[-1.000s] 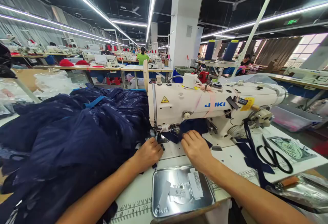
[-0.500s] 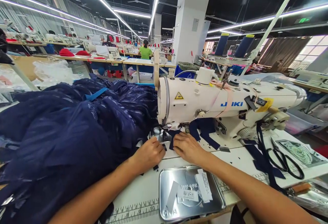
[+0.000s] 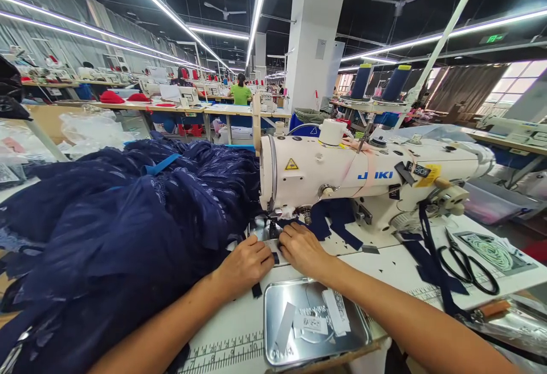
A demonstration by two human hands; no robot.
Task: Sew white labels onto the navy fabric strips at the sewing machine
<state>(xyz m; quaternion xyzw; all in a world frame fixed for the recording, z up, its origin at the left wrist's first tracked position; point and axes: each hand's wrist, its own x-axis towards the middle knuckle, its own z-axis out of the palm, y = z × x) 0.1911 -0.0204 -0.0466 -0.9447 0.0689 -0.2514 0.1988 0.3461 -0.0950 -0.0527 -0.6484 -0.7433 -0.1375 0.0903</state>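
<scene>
A white JUKI sewing machine [image 3: 367, 177] stands on the white table [image 3: 393, 268]. My left hand [image 3: 245, 263] rests with curled fingers on the edge of a big pile of navy fabric [image 3: 115, 231], just left of the needle [image 3: 272, 224]. My right hand [image 3: 301, 248] lies fingers-down on a narrow navy strip [image 3: 331, 223] that runs under the machine arm toward the needle. Both hands meet right in front of the presser foot, pressing the cloth flat.
A metal tray [image 3: 314, 322] with white labels sits at the table's near edge. Black scissors [image 3: 468, 263] and more navy strips [image 3: 431, 260] lie to the right. Two navy thread cones [image 3: 378, 82] stand behind. Other workstations and a person in green [image 3: 240, 92] fill the background.
My right hand has slid left along the strip toward the needle, closing up with the left hand. The view has shifted a little.
</scene>
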